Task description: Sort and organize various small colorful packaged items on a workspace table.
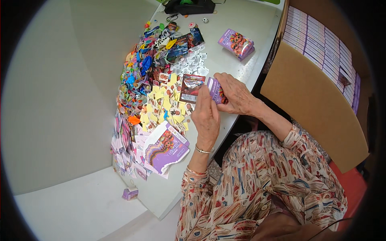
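My right hand [238, 95] is wrapped around a small purple cardboard box [217, 91] with a colourful printed front, held above the table. A shiny dark red packet [191, 88] sits against the box's left end, which has a pale flap. My left hand [206, 116] is closed with its fingertips at the packet's right edge, touching the box too; whether part of the packet is inside cannot be seen. Just left of my hands lie a heap of yellow-backed stickers [161, 100] and a stack of flat purple printed cards [167, 148].
Small colourful toys [134, 76] heap along the table's left edge, with white paper pieces [192, 64] beside them. Purple boxes [237, 42] lie at the far right. An open carton [317, 88] packed with boxes stands to my right. A tape dispenser [189, 6] is at the back.
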The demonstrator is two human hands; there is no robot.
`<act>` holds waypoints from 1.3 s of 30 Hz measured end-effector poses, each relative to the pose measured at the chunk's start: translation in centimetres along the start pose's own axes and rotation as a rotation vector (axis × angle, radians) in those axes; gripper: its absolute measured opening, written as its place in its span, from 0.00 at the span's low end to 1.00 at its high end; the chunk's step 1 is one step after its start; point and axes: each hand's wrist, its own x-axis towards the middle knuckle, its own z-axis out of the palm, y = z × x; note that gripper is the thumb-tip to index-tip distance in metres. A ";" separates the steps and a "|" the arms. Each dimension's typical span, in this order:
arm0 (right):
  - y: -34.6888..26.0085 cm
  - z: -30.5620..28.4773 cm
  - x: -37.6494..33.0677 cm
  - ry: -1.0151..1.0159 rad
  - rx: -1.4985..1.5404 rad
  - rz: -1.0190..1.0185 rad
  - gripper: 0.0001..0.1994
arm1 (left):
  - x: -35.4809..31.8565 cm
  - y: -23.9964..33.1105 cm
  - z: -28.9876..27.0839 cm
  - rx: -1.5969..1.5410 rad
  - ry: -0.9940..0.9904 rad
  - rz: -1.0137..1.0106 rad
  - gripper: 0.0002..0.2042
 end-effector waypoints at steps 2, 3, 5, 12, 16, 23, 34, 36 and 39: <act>0.0 0.0 -0.1 -0.023 0.023 0.000 0.41 | 0.0 -0.1 0.0 0.008 0.049 0.016 0.16; 0.0 -0.1 -0.2 -0.025 0.022 0.002 0.41 | 0.1 -0.2 -0.4 -0.091 -0.037 -0.193 0.13; -0.1 -0.4 -0.3 -0.066 -0.011 -0.034 0.41 | 0.6 -1.1 -0.9 -0.193 -0.125 -0.403 0.10; -0.6 -0.5 -0.1 -0.097 -0.066 -0.080 0.41 | 4.2 -2.7 -2.9 -0.380 -0.319 -0.359 0.11; -0.5 -0.3 0.0 -0.082 -0.061 -0.090 0.41 | 4.0 -2.9 -2.8 -0.272 -0.387 -0.326 0.13; -0.1 -0.3 -0.1 -0.084 -0.019 -0.035 0.41 | 3.3 -0.4 -2.0 -0.100 -0.242 -0.224 0.17; -0.1 -0.4 -0.4 -0.070 0.063 0.013 0.40 | -1.1 -0.1 -0.2 -0.089 -0.095 -0.011 0.21; -0.1 -0.4 -0.3 -0.067 0.061 0.014 0.40 | -1.0 0.1 0.1 -0.012 -0.027 0.009 0.18; 0.0 -0.9 -0.2 -0.043 0.054 0.001 0.39 | -0.9 -0.5 -0.1 -0.629 -0.015 -0.455 0.15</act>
